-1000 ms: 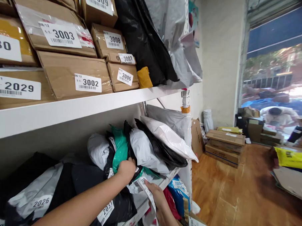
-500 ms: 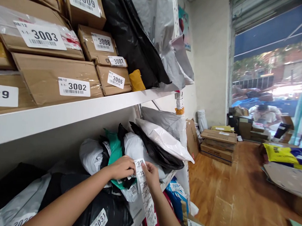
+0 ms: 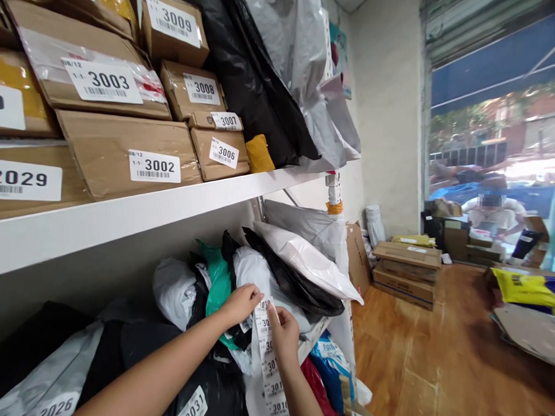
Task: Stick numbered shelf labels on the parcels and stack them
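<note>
A long strip of printed number labels (image 3: 270, 349) hangs between my two hands, its lower end running out of the bottom of the view. My right hand (image 3: 285, 334) pinches it near the top, thumb on the printed side. The fingers of my left hand (image 3: 242, 304) are pinched together at the strip's upper left edge, by the topmost label. Behind the hands, on the lower shelf, lie a grey-white plastic mailer (image 3: 250, 265), a green bag (image 3: 218, 273) and a white mailer (image 3: 303, 255) over a black one (image 3: 286, 282).
Above runs the upper shelf's white edge (image 3: 134, 211), bearing labelled cartons such as box 3002 (image 3: 123, 152). Black parcels, one labelled 2031 (image 3: 190, 406), fill the lower left. Cartons (image 3: 406, 275) stand on the wooden floor (image 3: 404, 361). A person (image 3: 493, 211) crouches beyond the doorway.
My left hand has moved slightly up and right along the strip's top edge. The view has shifted a little, so the shelves appear further right and lower. The right hand keeps its pinch.
</note>
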Available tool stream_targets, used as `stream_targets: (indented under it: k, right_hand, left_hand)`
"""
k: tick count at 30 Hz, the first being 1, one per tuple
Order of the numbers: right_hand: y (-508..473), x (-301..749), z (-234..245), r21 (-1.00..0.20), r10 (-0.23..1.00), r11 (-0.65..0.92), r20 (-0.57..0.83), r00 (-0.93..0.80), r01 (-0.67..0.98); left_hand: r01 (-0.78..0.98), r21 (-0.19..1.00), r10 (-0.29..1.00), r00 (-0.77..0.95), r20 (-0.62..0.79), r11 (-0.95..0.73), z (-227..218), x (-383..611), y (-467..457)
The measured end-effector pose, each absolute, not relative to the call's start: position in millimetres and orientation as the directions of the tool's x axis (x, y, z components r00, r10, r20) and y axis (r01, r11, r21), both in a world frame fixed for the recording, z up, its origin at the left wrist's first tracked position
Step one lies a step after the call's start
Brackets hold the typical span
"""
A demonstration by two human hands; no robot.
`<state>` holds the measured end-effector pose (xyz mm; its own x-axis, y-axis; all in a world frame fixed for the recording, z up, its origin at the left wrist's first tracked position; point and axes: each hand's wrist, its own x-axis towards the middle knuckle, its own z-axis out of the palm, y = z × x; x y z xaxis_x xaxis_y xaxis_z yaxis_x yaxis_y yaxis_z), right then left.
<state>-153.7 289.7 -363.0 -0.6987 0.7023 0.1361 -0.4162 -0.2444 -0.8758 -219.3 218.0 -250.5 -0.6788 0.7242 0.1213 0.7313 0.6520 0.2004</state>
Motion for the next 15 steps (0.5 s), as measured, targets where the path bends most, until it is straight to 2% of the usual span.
stream_targets:
  k: [3,6,15]
  right_hand:
    - [291.5,-155.9,-364.7,-0.859,0.638,-0.261,0.189,-0.746,-0.441]
    - [295.4,-160.4,-364.0,-0.886,0.646,-0.213,0.188,-0.74,-0.411]
    - [288.3,-175.6,-368.7,-0.937,0.769,-0.137,0.102,-0.631,-0.32]
  left_hand:
    - [0.741,0.2,0.741,-0.666,0.087,0.641,-252.1,-222.2,216.9]
    - [0.758,0.163,0.758,-0.648,0.072,0.632,-251.7,-222.6,215.8]
    - [0.706,-0.107,0.714,-0.692,0.109,0.7,-255.3,-205.2,223.1]
